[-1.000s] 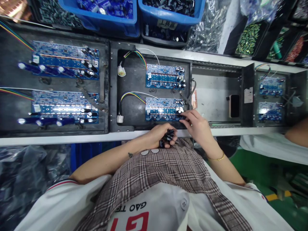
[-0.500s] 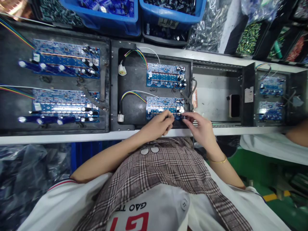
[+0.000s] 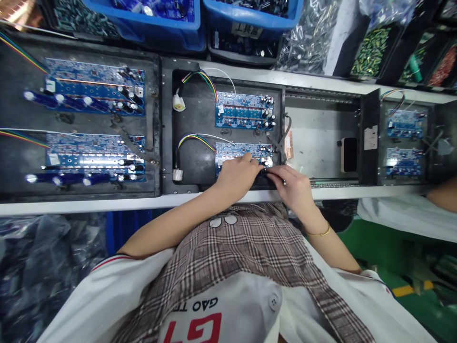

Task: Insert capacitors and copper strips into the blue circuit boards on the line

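My left hand (image 3: 240, 177) lies over the lower middle circuit board (image 3: 228, 151), its fingers curled and their tips near the board's lower right part. My right hand (image 3: 293, 185) comes in from the right, thumb and fingers pinched together at the same corner. The fingertips of both hands nearly meet there; whatever they hold is too small or hidden to name. The board is blue, with coloured wires leading to a white connector (image 3: 177, 175). Above it in the same black tray (image 3: 196, 119) sits a second blue board (image 3: 244, 110) with small black capacitors at its right.
On the left, another black tray (image 3: 21, 119) holds two boards with large blue capacitors. Blue bins (image 3: 189, 35) of parts stand behind. To the right are a phone-like object (image 3: 348, 155), a tray with two more boards (image 3: 406, 125), and another person's arm (image 3: 442, 196).
My left hand has moved right and its fingertips now reach the board's lower right corner. My right hand has shifted slightly left, bringing the hands closer together. The camera view has shifted slightly.
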A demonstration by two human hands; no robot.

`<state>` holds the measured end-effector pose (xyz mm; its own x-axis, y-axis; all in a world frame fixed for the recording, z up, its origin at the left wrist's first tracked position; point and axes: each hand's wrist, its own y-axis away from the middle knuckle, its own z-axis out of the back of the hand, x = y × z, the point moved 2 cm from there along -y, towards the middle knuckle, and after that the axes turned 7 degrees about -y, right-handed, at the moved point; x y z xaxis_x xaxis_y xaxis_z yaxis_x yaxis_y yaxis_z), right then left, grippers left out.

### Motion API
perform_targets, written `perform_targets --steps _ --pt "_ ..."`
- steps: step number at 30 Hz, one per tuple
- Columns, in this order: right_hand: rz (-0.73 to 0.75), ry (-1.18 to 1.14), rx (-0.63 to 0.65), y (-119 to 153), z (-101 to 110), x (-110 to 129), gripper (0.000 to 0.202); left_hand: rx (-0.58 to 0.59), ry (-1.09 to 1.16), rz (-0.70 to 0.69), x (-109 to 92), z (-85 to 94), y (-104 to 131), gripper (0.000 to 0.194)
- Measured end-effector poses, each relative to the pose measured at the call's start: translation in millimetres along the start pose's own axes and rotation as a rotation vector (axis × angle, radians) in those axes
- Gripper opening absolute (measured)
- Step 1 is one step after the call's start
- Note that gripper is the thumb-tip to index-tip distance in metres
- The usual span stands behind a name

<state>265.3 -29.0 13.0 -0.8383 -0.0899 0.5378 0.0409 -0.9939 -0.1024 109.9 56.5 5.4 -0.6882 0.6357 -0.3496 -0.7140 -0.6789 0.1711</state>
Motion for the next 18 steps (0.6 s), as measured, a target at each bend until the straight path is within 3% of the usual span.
perform_targets --steps 3,7,13,18 --pt "0.038 0.029 -0.005 0.2 -0.4 0.3 0.018 -0.047 0.212 0.067 12.1 5.1 1.3 0.037" --pt "0.051 0.038 0.032 -1.3 1.7 0.2 0.017 -0.091 0.404 0.029 21.0 5.7 12.8 0.029" --pt "0.081 0.015 0.082 -3.2 4.7 -1.6 0.017 0.011 0.112 -0.079 8.4 -10.6 25.1 0.023" --pt "0.083 0.007 0.108 -3.4 6.2 -2.0 0.017 -0.081 -0.016 -0.250 2.7 -21.0 21.4 0.019"
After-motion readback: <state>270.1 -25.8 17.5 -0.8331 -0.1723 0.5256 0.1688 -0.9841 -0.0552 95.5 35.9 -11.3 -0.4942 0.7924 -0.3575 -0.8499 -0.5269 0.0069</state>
